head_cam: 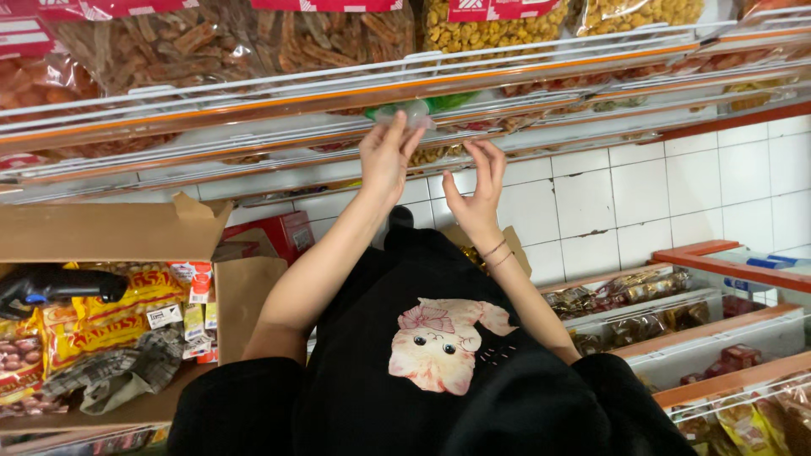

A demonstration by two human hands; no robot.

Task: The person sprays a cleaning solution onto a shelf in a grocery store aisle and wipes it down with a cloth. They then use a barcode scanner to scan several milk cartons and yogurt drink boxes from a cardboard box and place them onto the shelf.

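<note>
Left hand [384, 156] pinches a clear plastic packet with a green edge [411, 112] at its lower corner, thumb and fingers closed narrow on the film; the packet sits just above the grip, tucked under the orange-trimmed shelf rail [338, 93]. Right hand [477, 190] is just beside the grip, fingers spread, holding nothing, near the packet but apart from it. Risks: a one-corner pinch on slick film can slip, and the packet would drop toward the open cardboard box [101, 232] below-left of the grip. The rail edge above could snag or crease the film. How far the packet is seated can't be seen.
</note>
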